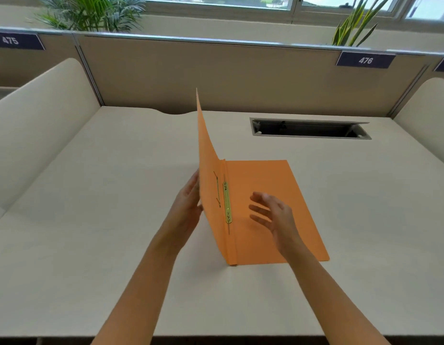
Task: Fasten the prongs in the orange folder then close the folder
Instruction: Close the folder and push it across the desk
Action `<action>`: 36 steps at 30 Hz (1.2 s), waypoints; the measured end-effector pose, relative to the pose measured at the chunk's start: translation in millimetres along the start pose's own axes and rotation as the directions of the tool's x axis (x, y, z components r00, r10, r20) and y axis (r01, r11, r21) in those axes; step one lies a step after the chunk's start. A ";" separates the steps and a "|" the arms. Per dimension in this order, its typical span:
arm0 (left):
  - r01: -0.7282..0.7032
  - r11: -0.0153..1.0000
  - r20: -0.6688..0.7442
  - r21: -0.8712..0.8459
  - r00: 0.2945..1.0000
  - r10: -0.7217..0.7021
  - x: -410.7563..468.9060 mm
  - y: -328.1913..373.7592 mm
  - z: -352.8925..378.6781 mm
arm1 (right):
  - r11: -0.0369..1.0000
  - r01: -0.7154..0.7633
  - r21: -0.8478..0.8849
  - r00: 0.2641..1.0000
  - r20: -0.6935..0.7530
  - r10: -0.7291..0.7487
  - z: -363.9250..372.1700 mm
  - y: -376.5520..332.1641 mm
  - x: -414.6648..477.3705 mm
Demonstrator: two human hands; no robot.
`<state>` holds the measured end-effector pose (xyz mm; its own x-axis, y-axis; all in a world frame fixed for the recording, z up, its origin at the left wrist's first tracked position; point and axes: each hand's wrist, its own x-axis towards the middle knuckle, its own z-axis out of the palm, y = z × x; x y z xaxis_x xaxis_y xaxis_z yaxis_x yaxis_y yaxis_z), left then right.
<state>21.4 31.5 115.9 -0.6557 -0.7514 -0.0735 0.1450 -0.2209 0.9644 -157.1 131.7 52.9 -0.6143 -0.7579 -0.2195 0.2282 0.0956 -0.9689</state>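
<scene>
The orange folder [260,180] lies in the middle of the desk with its right half flat. Its left cover [207,155] stands nearly upright, curving slightly. A brass prong fastener [227,202] runs flat along the spine fold. My left hand [188,202] presses against the outer side of the raised cover, fingers partly hidden behind it. My right hand [270,212] hovers over the flat half, fingers spread, holding nothing.
The white desk [116,220] is bounded by beige partition panels at the back and curved side dividers [41,115]. A rectangular cable slot [310,129] opens at the back right. Plants stand behind the partition. The desk's front edge runs along the bottom.
</scene>
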 end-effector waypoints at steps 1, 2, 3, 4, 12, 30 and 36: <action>0.002 0.999 0.023 0.033 1.000 -0.003 3.5 -2.3 5.6 | 0.999 0.002 0.046 1.000 0.004 -0.003 -5.2 -10.8 -0.3; 0.002 0.996 0.058 0.087 0.998 -0.007 5.9 -2.9 9.3 | 0.997 0.011 0.075 1.000 0.015 -0.012 -10.1 -21.6 -0.7; 0.002 0.993 0.093 0.116 0.996 -0.013 7.5 -3.7 14.7 | 0.996 0.022 0.091 0.999 0.024 -0.024 -14.6 -32.3 -1.5; 0.008 0.989 0.121 0.150 0.992 -0.026 7.9 -2.6 22.4 | 0.994 0.033 0.102 0.999 0.026 -0.036 -18.6 -42.9 -1.9; 0.051 0.929 0.133 0.366 0.985 -0.107 20.6 -31.6 40.1 | 0.987 0.049 0.154 0.997 -0.059 -0.041 -42.3 -103.0 -9.2; 0.272 0.813 -0.270 0.514 0.952 -0.147 14.1 -79.8 10.3 | 0.868 -0.143 -0.476 0.980 -0.190 0.058 -113.7 -49.4 17.3; 0.353 0.852 -0.351 0.386 0.911 -0.218 18.9 -82.5 6.7 | 0.617 -0.308 -0.724 0.936 -0.346 0.062 -92.4 -21.0 18.6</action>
<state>-8.0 39.7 36.7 -0.3682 -0.8547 -0.3660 -0.3940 -0.2131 0.8941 -243.1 175.2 58.7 -0.8225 -0.4802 -0.3047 -0.2165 0.7599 -0.6130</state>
